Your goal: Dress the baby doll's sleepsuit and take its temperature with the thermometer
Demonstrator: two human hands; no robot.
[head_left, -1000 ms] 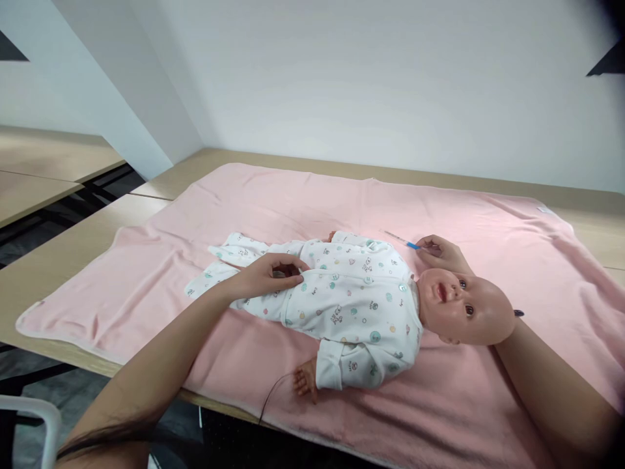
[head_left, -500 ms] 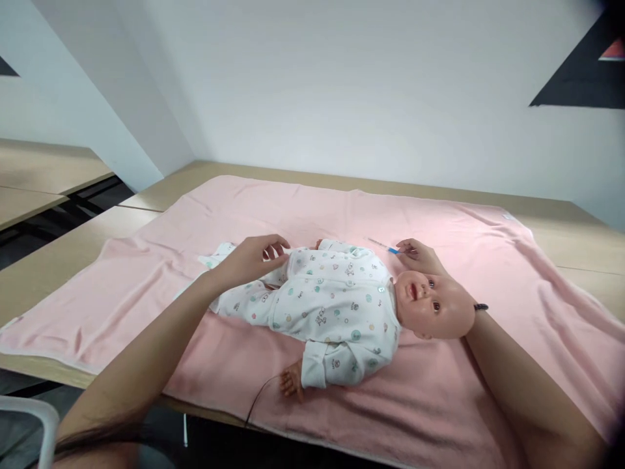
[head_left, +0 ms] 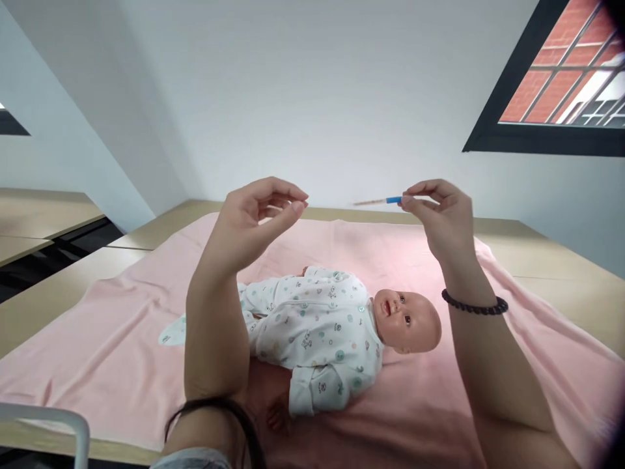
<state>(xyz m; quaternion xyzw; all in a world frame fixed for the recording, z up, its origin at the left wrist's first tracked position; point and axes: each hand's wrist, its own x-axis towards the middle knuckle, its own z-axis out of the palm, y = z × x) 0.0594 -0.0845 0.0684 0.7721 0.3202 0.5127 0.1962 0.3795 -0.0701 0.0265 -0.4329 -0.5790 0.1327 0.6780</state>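
Note:
Raised over the far part of the table, my right hand (head_left: 439, 212) pinches the blue end of a thin glass thermometer (head_left: 375, 202) between thumb and fingertips. The clear stem points left, toward my left hand (head_left: 263, 212). That hand is raised too, loosely curved, thumb near the fingertips, with nothing visible in it. Below both hands a baby doll (head_left: 312, 326) lies on its back on a pink blanket (head_left: 117, 352). Its head is to the right, and it wears a white printed sleepsuit. My left forearm hides part of its legs.
The blanket covers most of a wooden table (head_left: 561, 254) set against a white wall (head_left: 317, 98). A dark-framed window (head_left: 541, 140) is at upper right. Another table (head_left: 43, 215) stands at far left, and a pale curved bar (head_left: 73, 420) shows at lower left.
Both hands have risen from beside the doll to above it. The thermometer has come up off the blanket area with my right hand. The view has tilted upward.

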